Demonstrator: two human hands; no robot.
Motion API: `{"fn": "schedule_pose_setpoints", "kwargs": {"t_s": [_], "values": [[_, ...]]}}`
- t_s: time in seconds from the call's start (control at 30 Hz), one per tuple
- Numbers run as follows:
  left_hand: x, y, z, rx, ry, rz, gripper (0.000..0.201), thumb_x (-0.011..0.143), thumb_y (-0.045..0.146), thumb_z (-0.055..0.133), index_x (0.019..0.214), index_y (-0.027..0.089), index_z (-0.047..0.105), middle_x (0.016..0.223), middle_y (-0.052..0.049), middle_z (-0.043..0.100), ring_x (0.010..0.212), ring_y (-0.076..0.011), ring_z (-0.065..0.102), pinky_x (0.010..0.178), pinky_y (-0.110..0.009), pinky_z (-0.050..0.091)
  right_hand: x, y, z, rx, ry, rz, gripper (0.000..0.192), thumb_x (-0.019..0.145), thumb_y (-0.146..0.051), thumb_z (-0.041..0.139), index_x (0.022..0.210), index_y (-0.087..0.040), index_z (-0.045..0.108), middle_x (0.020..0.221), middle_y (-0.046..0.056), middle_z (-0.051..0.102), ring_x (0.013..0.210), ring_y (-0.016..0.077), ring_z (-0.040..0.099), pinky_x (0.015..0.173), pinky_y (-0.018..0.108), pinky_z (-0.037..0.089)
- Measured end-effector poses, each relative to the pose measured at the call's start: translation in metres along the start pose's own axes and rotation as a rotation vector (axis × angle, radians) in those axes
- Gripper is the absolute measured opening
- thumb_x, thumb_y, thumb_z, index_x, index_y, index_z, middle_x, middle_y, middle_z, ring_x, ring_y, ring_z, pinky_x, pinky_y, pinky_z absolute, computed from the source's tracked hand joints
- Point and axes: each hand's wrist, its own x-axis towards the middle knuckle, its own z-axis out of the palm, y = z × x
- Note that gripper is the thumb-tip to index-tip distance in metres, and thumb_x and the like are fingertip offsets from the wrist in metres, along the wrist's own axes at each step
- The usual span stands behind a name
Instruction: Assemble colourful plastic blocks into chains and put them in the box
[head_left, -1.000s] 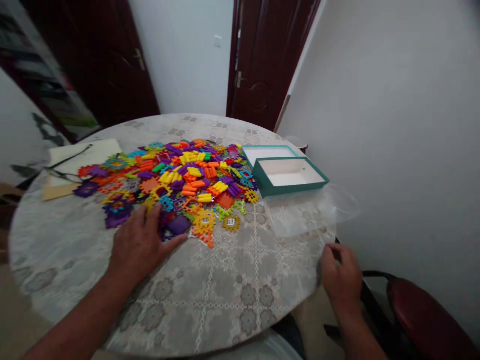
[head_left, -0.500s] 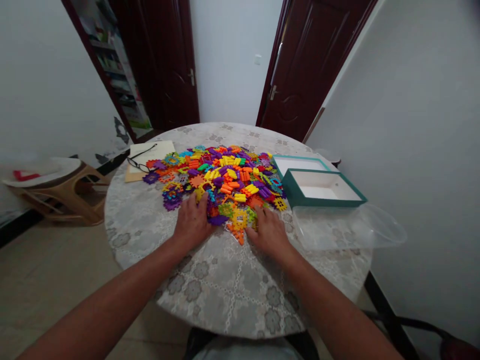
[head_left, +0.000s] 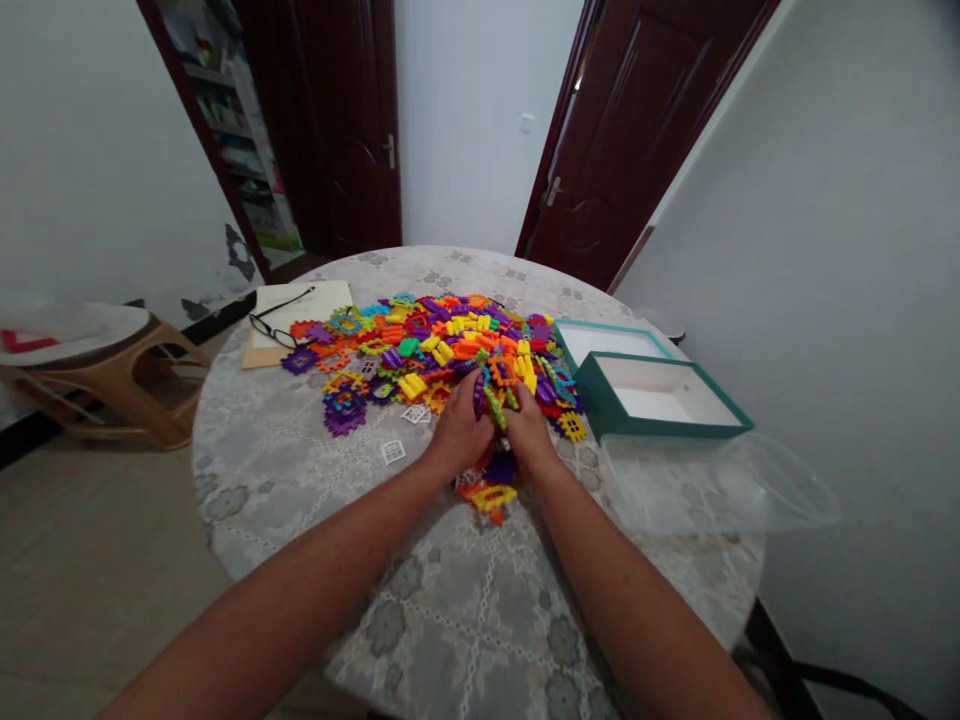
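On the near side of the patterned counter [head_left: 420, 620], a few loose pieces, a yellow one [head_left: 493, 497] among them, lie just below the wrists. Beyond, the left hand [head_left: 460, 428] and right hand [head_left: 531, 432] curl inward, grasping a handful of plastic pieces [head_left: 494, 408] between them at the near edge of the pile [head_left: 457, 332]. To hold such a mixed bunch well, the palms should press evenly from both sides with fingers cupped underneath, since notched edges could catch neighbours or slip out. A white window-shaped piece [head_left: 392, 453] lies apart on the left, easily missed. Right of the pile stands the open green box [head_left: 598, 405]; far left, glasses [head_left: 274, 328] rest on paper [head_left: 330, 297]. No brand, label or writing is legible.
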Motion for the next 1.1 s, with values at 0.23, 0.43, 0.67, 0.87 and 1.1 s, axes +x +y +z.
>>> {"fn": "schedule_pose_setpoints", "kwargs": {"t_s": [0.23,0.43,0.67,0.87,1.1], "values": [[0.024,0.01,-0.023,-0.078,-0.078,0.141,0.068,0.084,0.011,0.064,0.151,0.021,0.055,0.152,-0.013,0.06,0.143,-0.0299,0.056,0.126,-0.05,0.042,0.002,-0.015,0.014,0.32,0.02,0.108,0.045,0.071,-0.025,0.068,0.117,-0.022,0.067,0.099,0.0,0.077,0.082,0.0192,0.069,0.073,0.028,0.056],[0.019,-0.003,-0.032,0.064,-0.038,0.407,0.062,0.095,0.011,0.055,0.155,0.025,0.048,0.156,-0.011,0.056,0.148,-0.0265,0.051,0.128,-0.053,0.039,0.01,-0.008,0.009,0.243,-0.026,-0.116,0.04,0.078,-0.027,0.072,0.118,-0.021,0.073,0.112,0.003,0.08,0.114,0.0253,0.07,0.107,0.04,0.054],[0.015,-0.014,-0.032,0.219,-0.055,0.553,0.066,0.097,0.01,0.053,0.161,0.023,0.04,0.155,-0.015,0.056,0.147,-0.028,0.051,0.125,-0.054,0.044,0.013,0.005,0.0,0.054,0.022,-0.259,0.046,0.087,-0.028,0.065,0.133,-0.02,0.07,0.13,0.007,0.076,0.131,0.026,0.063,0.123,0.047,0.041],[0.008,-0.001,-0.038,0.269,-0.088,0.525,0.066,0.091,0.012,0.056,0.156,0.019,0.046,0.151,-0.015,0.059,0.143,-0.0281,0.055,0.123,-0.052,0.045,0.012,0.01,-0.004,0.009,0.024,-0.336,0.055,0.086,-0.02,0.06,0.141,-0.02,0.067,0.144,0.009,0.068,0.138,0.0245,0.06,0.126,0.048,0.038],[0.003,0.021,-0.067,0.452,-0.018,0.437,0.042,0.101,0.032,0.06,0.141,0.019,0.058,0.142,-0.015,0.064,0.139,-0.0294,0.057,0.122,-0.054,0.046,0.006,0.014,-0.006,0.013,0.039,-0.38,0.066,0.08,-0.011,0.048,0.142,-0.021,0.067,0.145,0.007,0.067,0.135,0.0231,0.062,0.122,0.048,0.046]]}}
